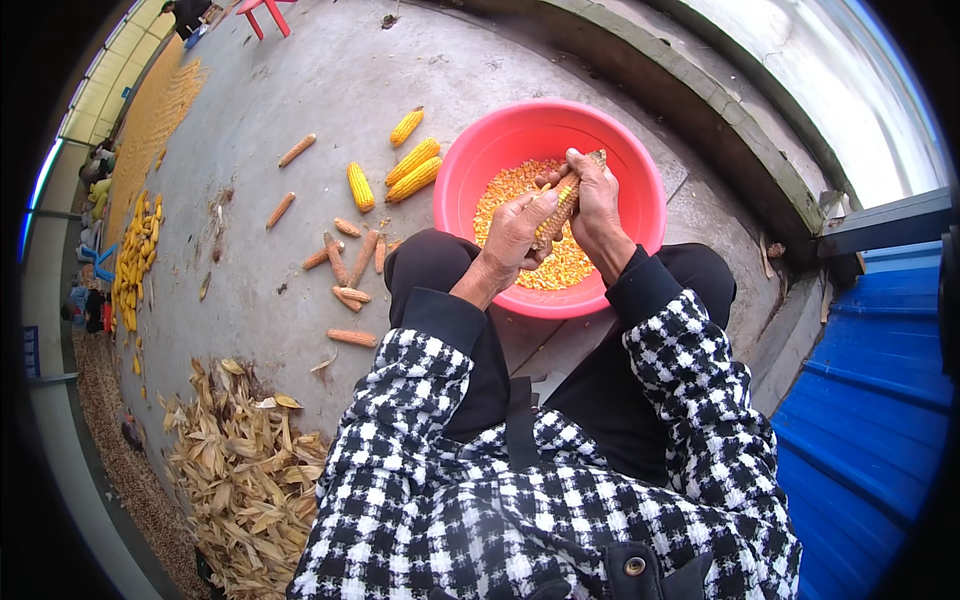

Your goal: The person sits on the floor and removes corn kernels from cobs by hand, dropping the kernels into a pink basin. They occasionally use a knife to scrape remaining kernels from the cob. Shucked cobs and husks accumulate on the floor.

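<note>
Both hands hold one corn cob (pixel 559 212) slantwise above a pink plastic basin (pixel 637 187). Much of that cob is bare, with some yellow kernels left along its side. My left hand (pixel 516 229) grips the lower end, its thumb pressed on the kernels. Around the upper end, my right hand (pixel 596 195) is wrapped, the cob's tip sticking out past it. Loose corn kernels (pixel 555 271) cover the basin's bottom. The basin stands on the concrete floor between my knees. Fingers hide part of the cob's underside.
Several yellow ears of corn (pixel 413 180) and bare cobs (pixel 364 257) lie left of the basin. Dry husks (pixel 240 480) are heaped at lower left. Farther left are a pile of ears (pixel 136 262) and spread kernels (pixel 154 112). A concrete ledge (pixel 720 97) and blue metal sheet (pixel 862 390) flank the right.
</note>
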Action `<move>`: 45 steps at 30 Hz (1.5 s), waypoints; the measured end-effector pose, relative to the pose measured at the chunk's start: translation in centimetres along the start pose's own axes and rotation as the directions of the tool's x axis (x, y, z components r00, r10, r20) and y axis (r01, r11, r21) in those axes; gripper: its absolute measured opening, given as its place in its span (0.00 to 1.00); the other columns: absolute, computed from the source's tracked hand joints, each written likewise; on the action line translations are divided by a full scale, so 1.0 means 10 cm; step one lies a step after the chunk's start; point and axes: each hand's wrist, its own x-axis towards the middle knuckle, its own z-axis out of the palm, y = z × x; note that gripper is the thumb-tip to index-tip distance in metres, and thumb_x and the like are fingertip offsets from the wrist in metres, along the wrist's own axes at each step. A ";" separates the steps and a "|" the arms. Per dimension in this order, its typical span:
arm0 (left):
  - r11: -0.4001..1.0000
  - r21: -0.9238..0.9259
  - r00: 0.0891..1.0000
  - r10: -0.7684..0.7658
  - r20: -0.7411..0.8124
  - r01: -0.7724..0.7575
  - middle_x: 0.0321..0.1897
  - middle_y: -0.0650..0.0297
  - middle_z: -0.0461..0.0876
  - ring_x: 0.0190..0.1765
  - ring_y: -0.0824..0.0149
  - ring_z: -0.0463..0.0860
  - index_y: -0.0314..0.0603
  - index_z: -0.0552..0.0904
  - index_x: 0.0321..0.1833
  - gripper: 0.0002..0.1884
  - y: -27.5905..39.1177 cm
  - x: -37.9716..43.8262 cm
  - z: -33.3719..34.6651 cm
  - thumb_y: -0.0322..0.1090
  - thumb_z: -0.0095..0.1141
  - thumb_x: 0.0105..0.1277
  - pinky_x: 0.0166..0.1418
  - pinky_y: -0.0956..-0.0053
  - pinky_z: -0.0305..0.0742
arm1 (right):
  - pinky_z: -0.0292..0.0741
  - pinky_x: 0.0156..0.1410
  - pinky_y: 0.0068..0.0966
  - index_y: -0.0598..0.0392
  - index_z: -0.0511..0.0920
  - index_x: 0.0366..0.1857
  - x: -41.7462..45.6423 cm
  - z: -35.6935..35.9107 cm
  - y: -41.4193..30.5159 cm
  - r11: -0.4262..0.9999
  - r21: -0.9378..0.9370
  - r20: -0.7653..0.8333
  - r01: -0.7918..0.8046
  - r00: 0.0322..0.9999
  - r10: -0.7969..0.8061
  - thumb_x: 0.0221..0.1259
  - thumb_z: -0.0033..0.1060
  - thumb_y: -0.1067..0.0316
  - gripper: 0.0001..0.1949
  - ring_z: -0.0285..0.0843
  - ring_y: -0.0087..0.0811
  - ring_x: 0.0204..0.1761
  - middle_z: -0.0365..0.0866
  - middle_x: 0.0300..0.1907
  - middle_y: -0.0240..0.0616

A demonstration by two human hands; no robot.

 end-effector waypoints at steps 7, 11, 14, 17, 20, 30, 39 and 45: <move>0.982 -0.189 0.999 -0.013 -0.032 0.007 0.25 0.61 0.79 0.15 0.77 0.72 0.38 0.76 0.47 0.23 0.03 -0.03 0.00 0.54 0.41 0.75 0.11 0.86 0.57 | 0.80 0.33 0.31 0.58 0.72 0.31 0.00 0.00 0.00 1.000 0.014 0.055 -0.007 0.998 0.006 0.66 0.55 0.64 0.10 0.83 0.37 0.28 0.78 0.23 0.41; 0.966 -0.259 1.000 -0.023 0.012 0.025 0.26 0.61 0.79 0.16 0.78 0.71 0.39 0.76 0.48 0.23 0.07 -0.05 0.05 0.54 0.41 0.75 0.12 0.86 0.57 | 0.82 0.38 0.35 0.58 0.73 0.30 0.04 -0.05 -0.06 0.998 0.032 0.017 -0.052 0.999 0.052 0.68 0.55 0.61 0.12 0.85 0.42 0.33 0.77 0.24 0.41; 0.999 -0.038 0.999 0.020 0.050 -0.019 0.25 0.60 0.80 0.13 0.79 0.67 0.39 0.73 0.48 0.21 0.04 -0.04 0.01 0.53 0.43 0.74 0.12 0.85 0.56 | 0.82 0.39 0.35 0.58 0.73 0.30 0.06 -0.07 -0.04 0.999 0.026 0.022 -0.024 0.999 0.023 0.68 0.55 0.61 0.12 0.85 0.42 0.34 0.78 0.24 0.41; 0.994 -0.096 0.999 0.045 0.009 -0.043 0.21 0.61 0.79 0.11 0.80 0.64 0.38 0.75 0.44 0.21 -0.02 -0.02 -0.05 0.53 0.42 0.75 0.11 0.84 0.56 | 0.82 0.40 0.35 0.57 0.73 0.30 0.06 -0.07 0.01 0.999 0.020 0.032 -0.024 0.999 0.024 0.68 0.55 0.61 0.12 0.85 0.42 0.34 0.78 0.24 0.41; 0.995 -0.096 1.000 0.021 -0.003 -0.021 0.25 0.61 0.79 0.12 0.80 0.64 0.39 0.75 0.51 0.24 -0.03 -0.01 -0.08 0.55 0.39 0.76 0.12 0.85 0.56 | 0.82 0.41 0.35 0.57 0.73 0.30 0.05 -0.06 0.03 0.998 0.043 0.042 -0.047 0.998 0.045 0.69 0.55 0.61 0.11 0.85 0.42 0.35 0.78 0.25 0.41; 0.863 0.344 0.907 0.416 -0.069 -0.370 0.24 0.65 0.79 0.24 0.77 0.75 0.34 0.79 0.48 0.19 -0.07 0.00 0.06 0.48 0.55 0.72 0.26 0.80 0.70 | 0.82 0.42 0.38 0.58 0.72 0.31 0.08 -0.07 0.03 0.984 0.151 -0.048 -0.099 0.993 0.108 0.68 0.55 0.63 0.11 0.83 0.44 0.35 0.77 0.25 0.42; 0.996 -0.007 0.987 0.089 -0.134 -0.091 0.26 0.64 0.80 0.26 0.77 0.78 0.33 0.79 0.52 0.23 -0.13 0.04 -0.18 0.49 0.43 0.76 0.27 0.81 0.71 | 0.82 0.36 0.35 0.59 0.70 0.34 -0.01 0.01 0.07 0.993 0.119 -0.003 0.029 1.000 -0.029 0.64 0.55 0.69 0.06 0.83 0.40 0.26 0.76 0.24 0.40; 0.966 0.147 0.942 0.244 -0.229 -0.214 0.60 0.52 0.75 0.63 0.62 0.74 0.34 0.71 0.65 0.28 -0.25 0.25 -0.18 0.53 0.40 0.77 0.66 0.69 0.68 | 0.82 0.43 0.34 0.56 0.70 0.34 0.04 0.00 0.01 0.990 -0.010 0.023 0.141 0.990 -0.140 0.67 0.56 0.67 0.08 0.83 0.36 0.30 0.77 0.24 0.38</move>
